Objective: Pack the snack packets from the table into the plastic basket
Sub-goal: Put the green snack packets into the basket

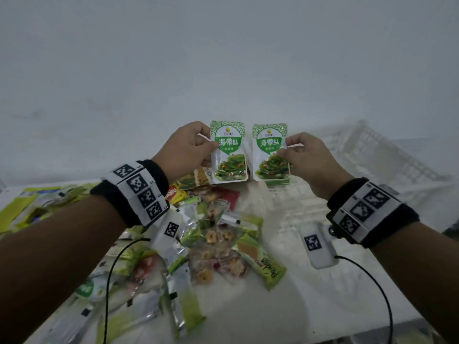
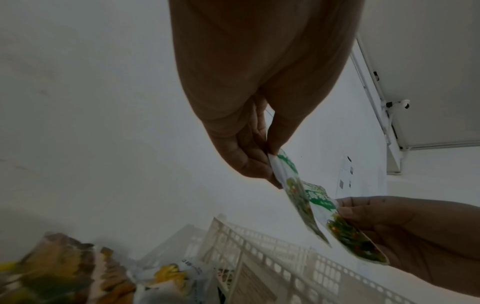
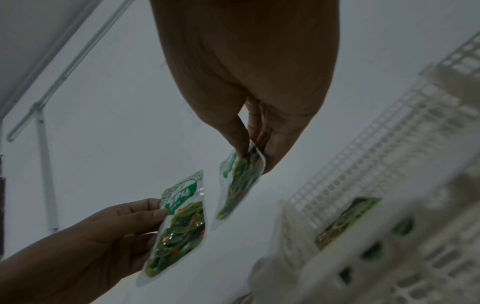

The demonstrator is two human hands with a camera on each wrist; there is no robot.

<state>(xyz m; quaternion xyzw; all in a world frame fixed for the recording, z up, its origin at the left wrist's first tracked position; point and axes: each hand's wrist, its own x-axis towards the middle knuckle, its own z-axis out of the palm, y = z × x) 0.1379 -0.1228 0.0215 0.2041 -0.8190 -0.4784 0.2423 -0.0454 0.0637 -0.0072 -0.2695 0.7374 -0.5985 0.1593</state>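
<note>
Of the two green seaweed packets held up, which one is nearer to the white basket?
The packet in the right hand: this seaweed packet is on the side of the white basket. The other packet, pinched by the left hand, hangs over the snack pile.

Plain white wall (image 1: 223,58), seemingly dim

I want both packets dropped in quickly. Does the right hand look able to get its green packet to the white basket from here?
Probably yes. The right hand pinches its green packet in the air, and the white basket sits open just beyond it on the right, with nothing visible between them.
</note>
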